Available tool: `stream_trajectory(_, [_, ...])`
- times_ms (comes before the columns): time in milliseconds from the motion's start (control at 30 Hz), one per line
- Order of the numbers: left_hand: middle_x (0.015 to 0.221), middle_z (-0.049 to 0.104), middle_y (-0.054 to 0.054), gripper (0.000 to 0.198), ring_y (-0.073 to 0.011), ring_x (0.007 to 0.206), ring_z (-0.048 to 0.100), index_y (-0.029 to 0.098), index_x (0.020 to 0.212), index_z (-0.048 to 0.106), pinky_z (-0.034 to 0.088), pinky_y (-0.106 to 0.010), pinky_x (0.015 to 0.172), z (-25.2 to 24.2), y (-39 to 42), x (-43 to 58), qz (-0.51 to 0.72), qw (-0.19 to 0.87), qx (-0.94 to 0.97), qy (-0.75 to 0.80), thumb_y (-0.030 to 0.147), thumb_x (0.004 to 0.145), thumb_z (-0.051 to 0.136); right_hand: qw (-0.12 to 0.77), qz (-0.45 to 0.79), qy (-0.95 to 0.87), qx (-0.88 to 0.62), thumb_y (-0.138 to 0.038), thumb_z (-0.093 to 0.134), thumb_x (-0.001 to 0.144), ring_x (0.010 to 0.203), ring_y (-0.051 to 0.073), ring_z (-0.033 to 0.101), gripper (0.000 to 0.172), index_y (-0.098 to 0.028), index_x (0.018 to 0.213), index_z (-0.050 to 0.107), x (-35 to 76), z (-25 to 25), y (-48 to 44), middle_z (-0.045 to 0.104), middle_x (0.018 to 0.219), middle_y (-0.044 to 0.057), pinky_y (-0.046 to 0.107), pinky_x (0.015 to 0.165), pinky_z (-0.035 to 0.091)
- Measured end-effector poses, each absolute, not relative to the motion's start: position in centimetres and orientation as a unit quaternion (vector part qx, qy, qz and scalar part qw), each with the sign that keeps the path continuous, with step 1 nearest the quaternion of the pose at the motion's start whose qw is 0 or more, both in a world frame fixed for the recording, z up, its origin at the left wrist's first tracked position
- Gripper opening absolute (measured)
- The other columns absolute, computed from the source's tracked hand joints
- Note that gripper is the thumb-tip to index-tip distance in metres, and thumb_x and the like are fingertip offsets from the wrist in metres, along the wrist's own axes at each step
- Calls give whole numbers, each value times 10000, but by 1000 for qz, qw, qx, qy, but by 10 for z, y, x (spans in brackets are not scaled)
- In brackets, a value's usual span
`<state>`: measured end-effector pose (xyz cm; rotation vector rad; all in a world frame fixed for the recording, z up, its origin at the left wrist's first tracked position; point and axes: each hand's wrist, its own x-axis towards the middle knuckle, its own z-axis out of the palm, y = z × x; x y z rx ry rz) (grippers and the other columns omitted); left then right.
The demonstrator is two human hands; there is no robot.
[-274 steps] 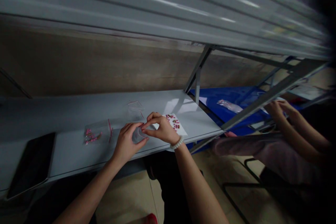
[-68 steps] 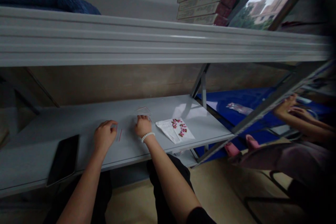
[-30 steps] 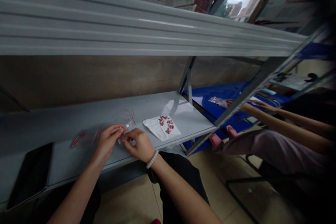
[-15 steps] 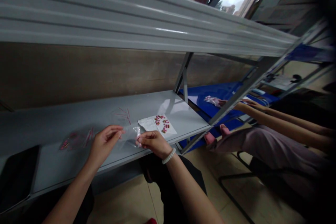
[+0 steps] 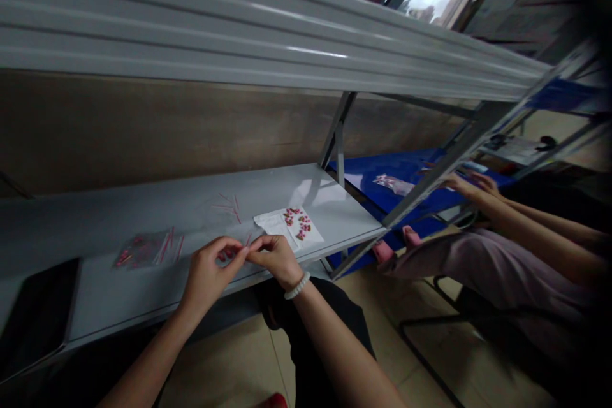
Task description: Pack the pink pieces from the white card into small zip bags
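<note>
My left hand (image 5: 213,266) and my right hand (image 5: 280,260) meet above the shelf's front edge, fingertips pinched together. Between them is a small clear zip-lock bag (image 5: 248,240), of which little more than a reddish strip shows; the rest is hidden by my fingers or too transparent to make out. Right beside my right hand lies a white sheet (image 5: 271,223) bearing several small pink-and-gold pieces (image 5: 303,227). Behind my hands are more clear bags with red strips (image 5: 232,207). Left of my left hand sits a clear bag (image 5: 141,250) with reddish pieces in it.
A dark flat tablet-like device (image 5: 41,312) lies at the grey shelf's (image 5: 109,303) left end. Overhead runs a ribbed upper shelf (image 5: 239,25). A slanted metal post (image 5: 430,172) stands at right. Beyond it, a co-worker's arms (image 5: 516,210) reach over a blue table (image 5: 363,172) with a plastic packet (image 5: 394,185).
My left hand has moved right to meet my right hand, and both now pinch at the bag's strip. The co-worker's hands have drawn away from the packet.
</note>
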<state>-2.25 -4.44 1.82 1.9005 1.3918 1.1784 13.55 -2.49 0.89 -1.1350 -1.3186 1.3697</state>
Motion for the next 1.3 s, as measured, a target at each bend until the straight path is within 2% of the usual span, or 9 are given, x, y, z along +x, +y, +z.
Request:
stream_trajectory(100, [736, 700, -27, 194, -178, 706, 660, 183, 770, 673, 521, -259, 661, 16, -42, -26, 437, 330, 666, 506, 372, 781, 630, 425, 524, -576, -461, -341, 782, 613, 572, 113, 537, 217, -149, 621, 680, 134, 12, -25, 631, 581, -8, 246, 604, 423])
stream_trajectory(200, [751, 719, -38, 202, -195, 721, 679, 182, 762, 697, 536, -273, 687, 18, -42, -30, 428, 358, 656, 509, 380, 755, 660, 413, 507, -602, -458, -334, 779, 621, 563, 110, 526, 211, -151, 609, 675, 134, 15, -25, 619, 569, -12, 242, 588, 410])
stream_trajectory(367, [776, 741, -48, 203, -216, 736, 690, 201, 796, 741, 540, -288, 685, 28, -42, -38, 383, 412, 667, 488, 372, 767, 637, 386, 571, -599, -407, -424, 825, 553, 573, 113, 542, 312, -157, 599, 671, 137, 18, -23, 648, 600, -3, 255, 605, 426])
stream_trajectory(533, [733, 726, -32, 164, -193, 696, 679, 197, 741, 721, 534, -273, 672, 28, -42, -44, 354, 391, 700, 482, 321, 766, 617, 344, 659, -543, -391, -435, 835, 518, 489, 73, 478, 348, -158, 631, 658, 138, 16, -24, 613, 567, -31, 202, 460, 357])
stream_trajectory(667, [629, 670, -6, 98, -154, 594, 622, 187, 675, 663, 481, -238, 585, 26, -43, -44, 326, 344, 724, 501, 251, 726, 608, 329, 677, -530, -389, -383, 820, 539, 515, 82, 536, 303, -152, 640, 653, 135, 17, -26, 632, 583, -25, 202, 492, 426])
stream_trajectory(800, [594, 587, 15, 102, -124, 570, 542, 180, 645, 587, 410, -214, 547, 32, -46, -41, 342, 321, 740, 482, 228, 734, 575, 347, 698, -506, -368, -331, 812, 546, 507, 83, 562, 260, -141, 627, 654, 135, 23, -27, 645, 571, -22, 213, 525, 461])
stream_trajectory(1133, [598, 483, 17, 224, -122, 590, 483, 185, 626, 487, 414, -225, 565, 39, -46, -38, 432, 495, 634, 408, 322, 799, 524, 376, 786, -379, -311, -260, 837, 532, 571, 100, 624, 297, -142, 628, 582, 133, 33, -29, 666, 644, -15, 227, 570, 513])
stream_trajectory(1200, [619, 488, 16, 212, -122, 602, 485, 187, 652, 487, 409, -224, 577, 39, -48, -36, 438, 480, 637, 416, 320, 816, 503, 415, 755, -381, -336, -264, 821, 548, 578, 101, 623, 298, -147, 614, 554, 134, 33, -27, 664, 656, -14, 225, 556, 520])
stream_trajectory(1300, [621, 493, 31, 165, -114, 593, 478, 189, 678, 503, 376, -213, 565, 36, -48, -34, 420, 379, 677, 471, 290, 807, 519, 445, 674, -441, -391, -270, 759, 600, 569, 113, 616, 243, -149, 621, 549, 132, 30, -26, 655, 649, 3, 227, 511, 519])
